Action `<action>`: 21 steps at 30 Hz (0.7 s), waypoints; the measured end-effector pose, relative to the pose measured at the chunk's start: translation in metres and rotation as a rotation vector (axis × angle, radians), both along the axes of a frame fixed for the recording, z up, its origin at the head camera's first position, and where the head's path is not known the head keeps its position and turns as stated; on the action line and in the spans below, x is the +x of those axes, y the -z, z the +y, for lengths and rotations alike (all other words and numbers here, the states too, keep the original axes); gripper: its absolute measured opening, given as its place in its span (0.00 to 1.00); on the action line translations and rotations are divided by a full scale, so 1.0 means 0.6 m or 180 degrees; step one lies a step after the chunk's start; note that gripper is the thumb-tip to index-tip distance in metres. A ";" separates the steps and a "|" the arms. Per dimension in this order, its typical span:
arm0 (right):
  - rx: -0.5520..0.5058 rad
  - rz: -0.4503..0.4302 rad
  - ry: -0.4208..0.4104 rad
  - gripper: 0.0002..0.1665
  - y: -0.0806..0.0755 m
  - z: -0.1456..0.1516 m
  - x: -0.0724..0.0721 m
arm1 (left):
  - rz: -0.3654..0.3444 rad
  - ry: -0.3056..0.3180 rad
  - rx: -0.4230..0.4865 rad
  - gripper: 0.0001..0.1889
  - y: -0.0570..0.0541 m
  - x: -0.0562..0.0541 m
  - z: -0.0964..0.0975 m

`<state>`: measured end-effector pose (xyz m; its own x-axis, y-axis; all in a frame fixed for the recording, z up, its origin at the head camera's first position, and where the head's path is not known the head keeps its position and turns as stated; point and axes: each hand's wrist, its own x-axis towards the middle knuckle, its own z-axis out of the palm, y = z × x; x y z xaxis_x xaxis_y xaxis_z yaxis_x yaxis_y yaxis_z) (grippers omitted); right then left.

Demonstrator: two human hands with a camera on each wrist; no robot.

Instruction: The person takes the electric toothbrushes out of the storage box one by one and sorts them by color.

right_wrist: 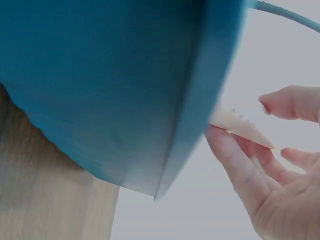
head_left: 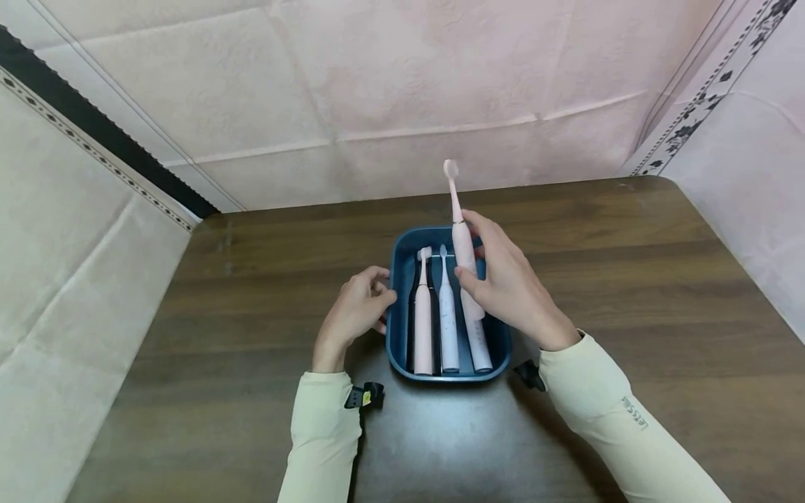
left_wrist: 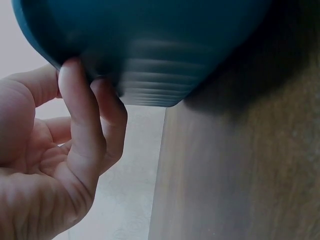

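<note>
A dark blue tray (head_left: 396,328) stands on a brown wooden table (head_left: 251,293). A pink electric toothbrush (head_left: 423,328) and a white one (head_left: 448,328) lie lengthwise in it, with a dark one partly hidden at the left. My right hand (head_left: 503,279) grips a third, pale pink toothbrush (head_left: 464,251) by its handle, its base in the tray and its brush head tilted up past the far rim. My left hand (head_left: 358,307) has curled fingers touching the tray's left outer wall (left_wrist: 150,60). In the right wrist view the tray wall (right_wrist: 100,90) fills the frame, with the toothbrush handle (right_wrist: 240,125) between my fingers (right_wrist: 235,160).
Pale pink cloth (head_left: 402,91) hangs behind and beside the table. The tabletop stretches bare to the left and right (head_left: 660,279) of the tray. Small black clips (head_left: 366,396) sit at my cream sleeves.
</note>
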<state>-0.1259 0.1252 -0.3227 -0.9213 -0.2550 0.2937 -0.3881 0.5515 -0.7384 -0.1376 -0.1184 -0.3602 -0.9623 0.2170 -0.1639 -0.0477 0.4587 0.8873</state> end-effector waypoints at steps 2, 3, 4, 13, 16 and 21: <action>-0.0070 0.0169 0.0025 0.46 0.000 0.002 0.000 | 0.0009 -0.0007 0.0006 0.21 0.001 0.000 0.001; -0.0102 0.0248 0.0034 0.46 0.000 0.003 0.000 | 0.0016 -0.0010 0.0011 0.21 0.002 0.001 0.001; -0.0139 0.0315 0.0040 0.46 0.000 0.003 0.000 | 0.0025 -0.0014 0.0013 0.21 0.003 0.001 0.000; -0.0230 0.0623 0.0123 0.47 0.007 0.010 -0.002 | 0.0027 0.0000 0.0077 0.20 0.009 0.003 0.000; -0.0275 0.0647 0.0165 0.48 0.006 0.015 -0.004 | 0.0019 0.0002 0.0071 0.20 0.009 0.003 0.000; -0.0305 0.0729 0.0294 0.48 0.007 0.027 -0.007 | 0.0016 0.0012 0.0056 0.20 0.006 0.001 0.002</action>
<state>-0.1300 0.1416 -0.3268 -0.8460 -0.1338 0.5161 -0.5024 0.5242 -0.6876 -0.1368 -0.1170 -0.3638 -0.9623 0.2234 -0.1551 -0.0415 0.4431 0.8955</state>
